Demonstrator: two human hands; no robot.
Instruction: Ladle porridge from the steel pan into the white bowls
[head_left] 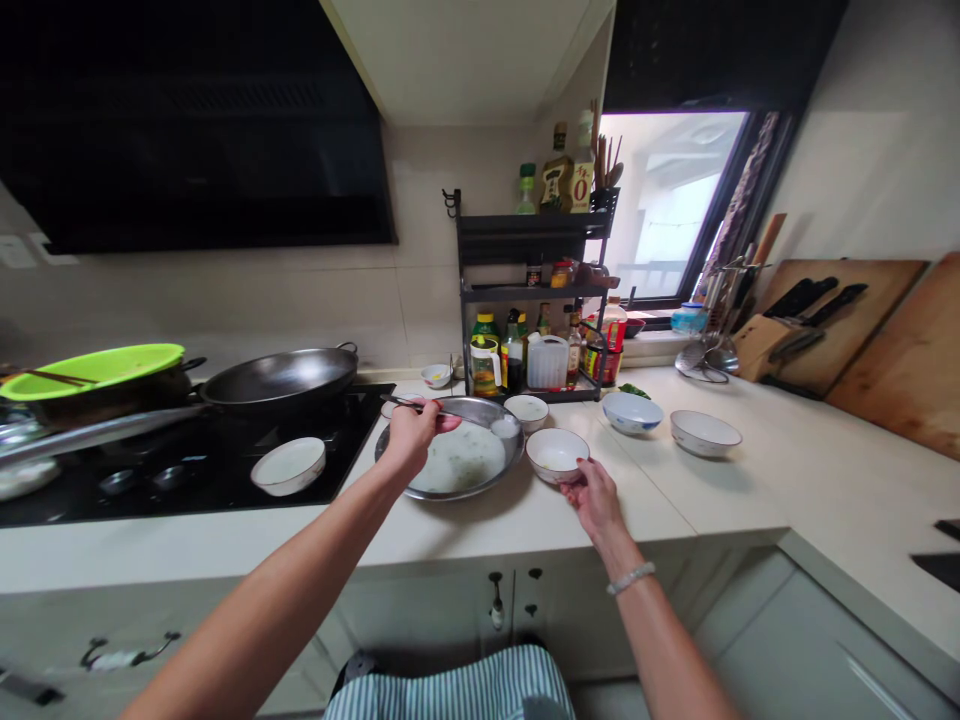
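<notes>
My left hand (417, 436) is closed on the dark handle of a ladle, above the left side of a wide metal basin (514, 465). The ladle's bowl (505, 428) is over the basin's right side. Whitish liquid with dark green bits (465, 458) fills the basin. At the basin's right, my right hand (592, 492) grips the right rim and underside of a white bowl (556, 452) with a little yellow at its bottom. Another white bowl (527, 411) with pale contents stands just behind it.
Two bowls (632, 412) (706, 433) stand farther right. On the stove are a bowl (289, 466), a wok (281, 377) and a green colander (105, 370). Behind stands a condiment rack (532, 293); a knife block (765, 345) is at right.
</notes>
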